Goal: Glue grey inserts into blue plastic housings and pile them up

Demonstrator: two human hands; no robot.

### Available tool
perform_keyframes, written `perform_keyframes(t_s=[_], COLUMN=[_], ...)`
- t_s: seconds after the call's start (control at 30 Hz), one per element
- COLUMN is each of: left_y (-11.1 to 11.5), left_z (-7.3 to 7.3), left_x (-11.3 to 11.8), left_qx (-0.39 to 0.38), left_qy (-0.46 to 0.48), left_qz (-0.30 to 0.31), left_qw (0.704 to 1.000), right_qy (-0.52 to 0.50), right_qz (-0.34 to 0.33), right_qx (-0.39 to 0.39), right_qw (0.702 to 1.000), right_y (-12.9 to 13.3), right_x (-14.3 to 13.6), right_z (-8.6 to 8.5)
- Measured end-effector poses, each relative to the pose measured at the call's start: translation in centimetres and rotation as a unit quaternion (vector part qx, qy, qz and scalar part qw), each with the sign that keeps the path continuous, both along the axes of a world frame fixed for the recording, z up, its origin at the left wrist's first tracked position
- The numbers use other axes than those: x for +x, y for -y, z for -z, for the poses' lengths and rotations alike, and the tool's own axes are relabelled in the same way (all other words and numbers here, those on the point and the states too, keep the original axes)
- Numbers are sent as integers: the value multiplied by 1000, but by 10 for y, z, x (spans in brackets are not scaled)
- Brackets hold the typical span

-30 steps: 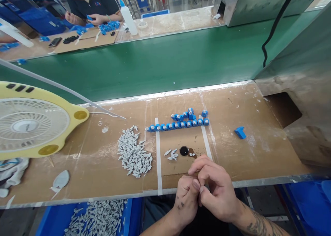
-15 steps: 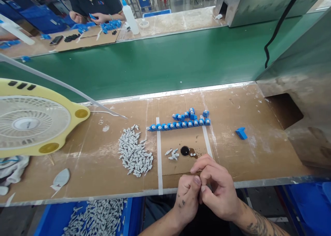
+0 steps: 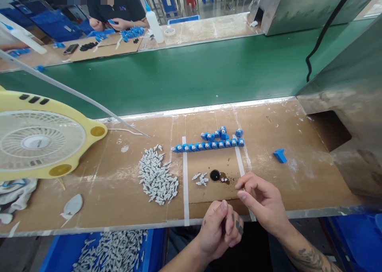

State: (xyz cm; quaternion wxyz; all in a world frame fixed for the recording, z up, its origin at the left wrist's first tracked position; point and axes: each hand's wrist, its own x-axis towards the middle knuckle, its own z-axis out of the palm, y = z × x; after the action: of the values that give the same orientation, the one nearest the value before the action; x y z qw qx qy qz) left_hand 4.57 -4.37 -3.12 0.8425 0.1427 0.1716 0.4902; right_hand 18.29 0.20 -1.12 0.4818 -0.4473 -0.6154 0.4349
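My left hand [image 3: 219,229] is curled closed above the front edge of the bench, and whatever its fingers hold is hidden. Just right of it, my right hand [image 3: 264,202] hovers over the cardboard with thumb and forefinger almost meeting. Something tiny may sit at those fingertips, too small to name. Beyond the hands lie a black round dish [image 3: 215,175], a brown wet stain [image 3: 225,178] with small white bits, and several loose grey plastic pieces [image 3: 202,179]. A row of blue blocks with pale tops [image 3: 207,146] stands behind them.
A pile of grey plastic pieces [image 3: 158,176] lies left of a white tape strip [image 3: 185,184]. One blue part [image 3: 279,156] sits far right. A yellow fan [image 3: 50,135] occupies the left. Below is a blue bin [image 3: 155,248]. A co-worker [image 3: 119,9] handles blue parts across the green belt [image 3: 185,81].
My hands have come apart: the right has moved right, away from the left, which stays curled. The whole view has shifted slightly.
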Motion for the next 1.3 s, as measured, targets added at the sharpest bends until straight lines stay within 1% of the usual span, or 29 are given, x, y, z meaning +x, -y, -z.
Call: perform_keyframes(t_s=[0.07, 0.2, 0.3, 0.37, 0.5, 0.63, 0.7, 0.83, 0.93, 1.03, 1.13, 1.2, 1.3], left_y=[-1, -1, -2, -2, 0, 2, 1, -1, 2, 9, 16, 17, 17], left_z=[-1, 0, 0, 1, 6, 10, 8, 1, 2, 10, 18, 17, 10], left_x=[0, -4, -11, -16, -25, -35, -42, -57, -64, -65, -64, -60, -52], left_qx=[-3, -12, -21, -16, 14, 34, 34, 5, -4, -5, -8, 3, 43], left_qy=[14, 51, 91, 115, 162, 184, 186, 203, 224, 220, 212, 227, 259], left_qz=[1, 25, 53, 55, 37, 16, -3, -48, -63, -60, -67, -80, -90], left_qw=[1000, 998, 994, 992, 986, 982, 982, 978, 973, 974, 975, 971, 961], right_qy=[15, 30, 45, 67, 99, 113, 117, 118, 103, 86, 75, 69, 59], right_qz=[-6, -62, -61, -54, -49, -72, -88, -129, -163, -188, -201, -203, -193], right_qx=[-20, -18, -13, -14, -18, -16, -9, 8, 13, 13, 20, 29, 34], right_qw=[1000, 997, 997, 996, 994, 991, 989, 985, 981, 978, 976, 976, 979], right_y=[2, 6, 7, 6, 4, -1, -5, -15, -23, -27, -25, -22, -15], right_x=[1, -1, -3, -4, -9, -21, -30, -47, -57, -64, -67, -66, -60], right_z=[-1, -1, 0, 0, -3, -10, -14, -23, -28, -29, -29, -29, -30])
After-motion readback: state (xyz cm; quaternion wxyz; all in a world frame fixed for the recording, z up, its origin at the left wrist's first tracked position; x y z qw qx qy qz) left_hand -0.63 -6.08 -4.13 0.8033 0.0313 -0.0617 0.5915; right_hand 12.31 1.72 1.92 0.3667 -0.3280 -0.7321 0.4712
